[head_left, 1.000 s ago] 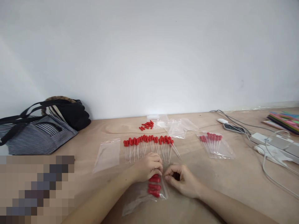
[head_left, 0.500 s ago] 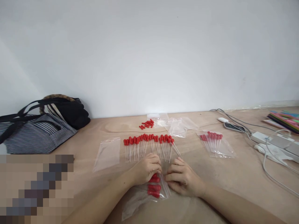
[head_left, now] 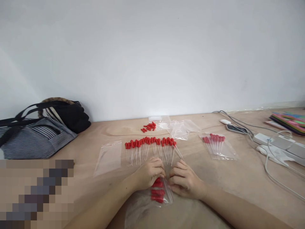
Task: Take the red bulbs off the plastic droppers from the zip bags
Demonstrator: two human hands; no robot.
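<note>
My left hand and my right hand meet at the near middle of the wooden table. Both pinch the top edge of a clear plastic bag that holds several red-capped droppers. Just beyond my fingers a row of loose glass droppers with red bulbs lies side by side.
An empty clear bag lies left of the row, a filled bag of droppers to the right. Loose red caps and more bags sit near the wall. A striped bag is far left; a phone, cables and a power strip far right.
My right hand slid left and came up against my left hand at the bag's top edge. The bag shifted slightly under my fingers.
</note>
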